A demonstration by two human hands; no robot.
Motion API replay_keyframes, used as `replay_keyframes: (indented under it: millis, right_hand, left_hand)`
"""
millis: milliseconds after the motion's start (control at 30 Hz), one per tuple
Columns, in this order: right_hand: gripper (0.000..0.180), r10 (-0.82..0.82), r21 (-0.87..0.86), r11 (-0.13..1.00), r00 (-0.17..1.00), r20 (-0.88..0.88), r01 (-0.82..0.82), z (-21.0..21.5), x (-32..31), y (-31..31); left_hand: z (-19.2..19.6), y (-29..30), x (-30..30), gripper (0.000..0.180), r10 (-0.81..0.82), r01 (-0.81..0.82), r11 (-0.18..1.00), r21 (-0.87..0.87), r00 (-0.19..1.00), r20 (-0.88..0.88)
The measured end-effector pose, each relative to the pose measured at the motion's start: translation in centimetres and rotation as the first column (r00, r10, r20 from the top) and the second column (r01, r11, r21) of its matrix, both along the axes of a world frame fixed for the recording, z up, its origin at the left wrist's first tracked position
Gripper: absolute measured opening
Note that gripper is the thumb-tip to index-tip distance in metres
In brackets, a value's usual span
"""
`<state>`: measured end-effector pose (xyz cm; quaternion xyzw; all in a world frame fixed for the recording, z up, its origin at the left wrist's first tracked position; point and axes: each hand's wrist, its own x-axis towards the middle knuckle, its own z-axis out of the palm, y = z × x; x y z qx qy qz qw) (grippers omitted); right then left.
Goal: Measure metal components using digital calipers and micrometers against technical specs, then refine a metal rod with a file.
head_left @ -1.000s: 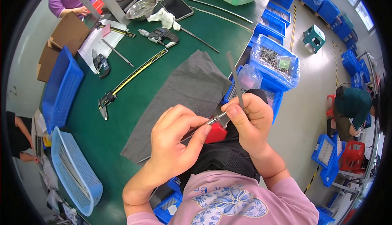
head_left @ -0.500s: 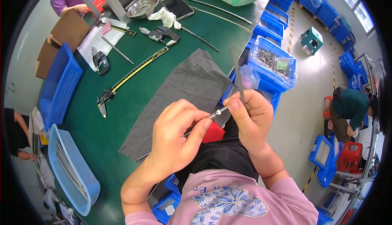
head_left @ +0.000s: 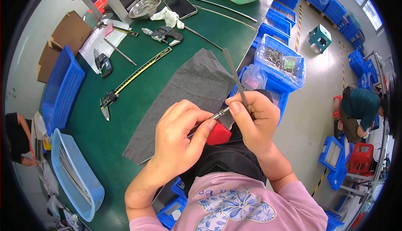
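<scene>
In front of my lap, a slim metal rod [head_left: 220, 113] with a grooved end lies between my two hands. My left hand [head_left: 178, 136] is closed, pinching it between thumb and forefinger. Closed too, my right hand [head_left: 257, 122] grips a thin, flat grey strip [head_left: 233, 69] that sticks up from its fingers. The right thumb and fingertip sit at the rod's grooved end; whether the strip touches the rod is hidden. Just below the rod is a red object [head_left: 219, 134], partly covered by the left hand. A dark grey cloth [head_left: 180, 92] lies on the table beyond.
The green table [head_left: 121, 130] holds a long caliper [head_left: 125, 80], a micrometer [head_left: 163, 35], a metal bowl [head_left: 144, 8] and a light blue basket [head_left: 77, 172] of rods. Blue bins [head_left: 278, 63] with metal parts stand at the right edge. A co-worker [head_left: 360, 109] bends over at far right.
The grey strip's upper end has swung to the left. The right fingers have shifted slightly on the rod's end, while my left hand keeps its pinch.
</scene>
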<state>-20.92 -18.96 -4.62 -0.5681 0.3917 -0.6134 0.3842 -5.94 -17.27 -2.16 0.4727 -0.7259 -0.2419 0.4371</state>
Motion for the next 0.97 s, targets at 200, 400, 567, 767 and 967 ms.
replay_keyframes:
  millis: [200, 400, 567, 767, 967]
  right_hand:
    - [0.007, 0.013, 0.088, 0.996, 0.997, 0.074, -0.020, -0.3, -0.5, 0.2]
    - [0.023, 0.230, 0.360, 0.849, 0.883, 0.409, -0.388, -3.1, 0.1, 0.2]
    - [0.023, 0.290, 0.417, 0.725, 0.792, 0.537, -0.548, -4.6, 2.4, 1.7]
    - [0.023, 0.185, 0.405, 0.780, 0.794, 0.579, -0.477, -6.0, 0.9, 2.1]
    - [0.018, 0.280, 0.219, 0.825, 0.713, 0.643, -0.521, -6.3, -0.3, 1.9]
  left_hand:
    - [1.4, -0.1, 0.4, 0.008, 0.018, -0.017, 0.999, -0.029, 0.999, 0.027]
    - [8.0, 0.6, 7.4, 0.020, 0.292, -0.383, 0.919, -0.095, 0.823, -0.486]
    - [5.5, -2.1, 10.4, 0.022, 0.381, -0.334, 0.914, 0.229, 0.517, -0.766]
    - [-0.7, -2.8, 10.1, 0.016, 0.519, -0.208, 0.854, 0.478, 0.253, -0.817]
    - [-2.7, -2.4, 10.7, 0.013, 0.608, -0.175, 0.791, 0.587, 0.111, -0.786]
